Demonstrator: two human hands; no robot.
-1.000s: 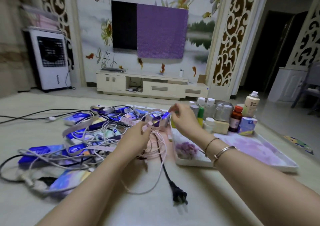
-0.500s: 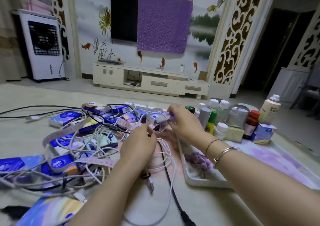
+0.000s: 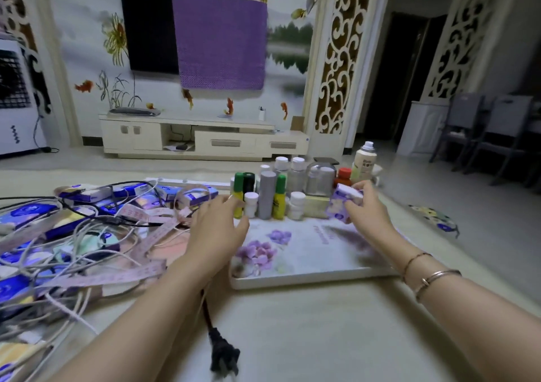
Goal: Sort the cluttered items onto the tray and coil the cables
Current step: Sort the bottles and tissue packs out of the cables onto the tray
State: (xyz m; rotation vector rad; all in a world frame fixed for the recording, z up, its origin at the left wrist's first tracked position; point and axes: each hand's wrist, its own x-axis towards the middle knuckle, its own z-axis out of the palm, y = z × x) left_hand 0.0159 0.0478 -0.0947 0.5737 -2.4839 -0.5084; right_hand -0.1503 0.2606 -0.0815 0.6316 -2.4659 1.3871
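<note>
1. Tissue packet (image 3: 345, 206), small and purple-printed, is pinched at its ends by the curled fingers of the right hand (image 3: 364, 210), over the far right of the floral tray (image 3: 307, 279), beside the bottles (image 3: 268, 197).
2. It is judged light, soft and crushable; a gentle hold suffices.
3. The left hand (image 3: 216, 229) is held spread, grasping nothing, at the tray's left edge.
4. Tangled cables (image 3: 87, 241) are judged limp and snag-prone; they are best taken by the plug ends.

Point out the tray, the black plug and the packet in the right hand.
tray (image 3: 307, 279), head view, near rim
black plug (image 3: 224, 355), head view, plug body
packet (image 3: 341, 203), head view, front face
right hand (image 3: 366, 211), head view, back of hand
</note>
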